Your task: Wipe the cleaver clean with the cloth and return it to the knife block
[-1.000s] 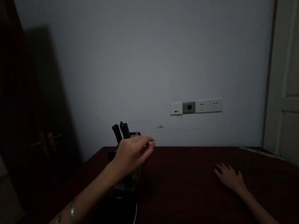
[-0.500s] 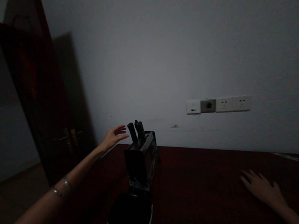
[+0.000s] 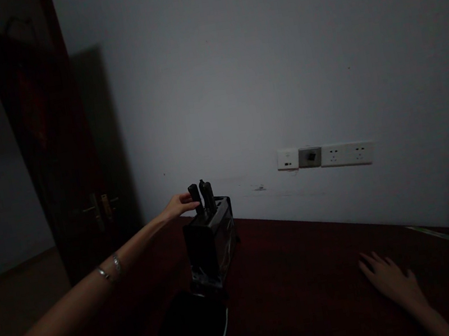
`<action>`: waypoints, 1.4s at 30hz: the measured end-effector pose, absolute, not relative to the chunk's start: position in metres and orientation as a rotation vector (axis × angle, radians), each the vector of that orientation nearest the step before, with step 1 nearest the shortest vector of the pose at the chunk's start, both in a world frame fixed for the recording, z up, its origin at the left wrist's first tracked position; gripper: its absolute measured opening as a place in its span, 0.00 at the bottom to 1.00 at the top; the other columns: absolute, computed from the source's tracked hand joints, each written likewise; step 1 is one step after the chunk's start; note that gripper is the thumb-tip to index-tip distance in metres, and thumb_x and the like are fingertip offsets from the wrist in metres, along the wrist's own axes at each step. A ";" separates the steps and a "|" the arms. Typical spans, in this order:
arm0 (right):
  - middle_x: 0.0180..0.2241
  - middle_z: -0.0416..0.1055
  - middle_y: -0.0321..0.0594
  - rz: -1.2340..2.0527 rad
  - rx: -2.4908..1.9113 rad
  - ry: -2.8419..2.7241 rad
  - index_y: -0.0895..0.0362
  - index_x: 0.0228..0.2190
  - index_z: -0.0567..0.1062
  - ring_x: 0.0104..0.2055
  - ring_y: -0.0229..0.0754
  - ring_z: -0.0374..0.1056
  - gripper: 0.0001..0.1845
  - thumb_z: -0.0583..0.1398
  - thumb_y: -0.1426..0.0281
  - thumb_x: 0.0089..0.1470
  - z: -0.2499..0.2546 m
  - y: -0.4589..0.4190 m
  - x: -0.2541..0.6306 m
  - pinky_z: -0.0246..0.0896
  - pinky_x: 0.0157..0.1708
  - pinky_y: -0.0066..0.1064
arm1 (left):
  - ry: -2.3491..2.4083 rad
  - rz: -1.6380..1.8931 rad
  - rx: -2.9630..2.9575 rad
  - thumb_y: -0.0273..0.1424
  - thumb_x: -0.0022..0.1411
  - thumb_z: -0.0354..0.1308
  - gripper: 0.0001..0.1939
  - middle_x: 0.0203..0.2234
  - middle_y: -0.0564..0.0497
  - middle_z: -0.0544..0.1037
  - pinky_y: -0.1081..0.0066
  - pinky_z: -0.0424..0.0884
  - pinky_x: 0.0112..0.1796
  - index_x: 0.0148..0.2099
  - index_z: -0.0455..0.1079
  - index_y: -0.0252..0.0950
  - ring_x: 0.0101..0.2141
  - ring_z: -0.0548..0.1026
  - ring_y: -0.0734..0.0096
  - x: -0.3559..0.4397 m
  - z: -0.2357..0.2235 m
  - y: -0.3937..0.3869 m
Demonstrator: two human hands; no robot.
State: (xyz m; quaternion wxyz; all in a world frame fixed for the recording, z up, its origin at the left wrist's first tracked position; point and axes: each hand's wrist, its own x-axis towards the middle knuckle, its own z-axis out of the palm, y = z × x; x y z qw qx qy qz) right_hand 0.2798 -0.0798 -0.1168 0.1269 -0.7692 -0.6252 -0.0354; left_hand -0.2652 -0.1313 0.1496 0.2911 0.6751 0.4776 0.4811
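Observation:
A dark, shiny knife block [image 3: 211,238] stands on the table, with several black handles upright in its top slots. My left hand [image 3: 181,204] reaches in from the left, thumb and fingers closed around the nearest handle, a knife handle [image 3: 195,196]. The blade is hidden inside the block. Other black handles [image 3: 208,196] rise just to the right of it. Far to the right, my right hand [image 3: 389,276] lies palm down on the tabletop, fingers spread, holding nothing.
A flat black piece with a pale edge [image 3: 195,331] lies in front of the block. The dark red table [image 3: 301,275] meets a grey wall bearing sockets and a switch [image 3: 325,156]. At left stands an open dark door [image 3: 52,133].
My left hand has moved in to the right and closed on the nearest knife handle. My right hand stays on the table. The whole view has shifted slightly.

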 end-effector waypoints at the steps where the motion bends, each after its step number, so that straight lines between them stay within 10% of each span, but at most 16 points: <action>1: 0.61 0.52 0.46 -0.094 -2.246 -1.821 0.56 0.56 0.61 0.63 0.56 0.45 0.32 0.40 0.57 0.55 -0.114 -0.081 0.278 0.40 0.56 0.58 | 1.267 1.281 1.793 0.31 0.43 0.65 0.20 0.41 0.46 0.77 0.62 0.64 0.48 0.41 0.72 0.32 0.44 0.73 0.61 -0.264 0.149 -0.131; 42: 0.61 0.50 0.46 -0.132 -2.230 -1.846 0.56 0.57 0.60 0.62 0.56 0.45 0.33 0.39 0.56 0.55 -0.120 -0.080 0.280 0.39 0.55 0.59 | 1.223 1.232 1.690 0.33 0.44 0.66 0.16 0.36 0.45 0.79 0.61 0.67 0.47 0.38 0.75 0.32 0.40 0.76 0.61 -0.266 0.156 -0.124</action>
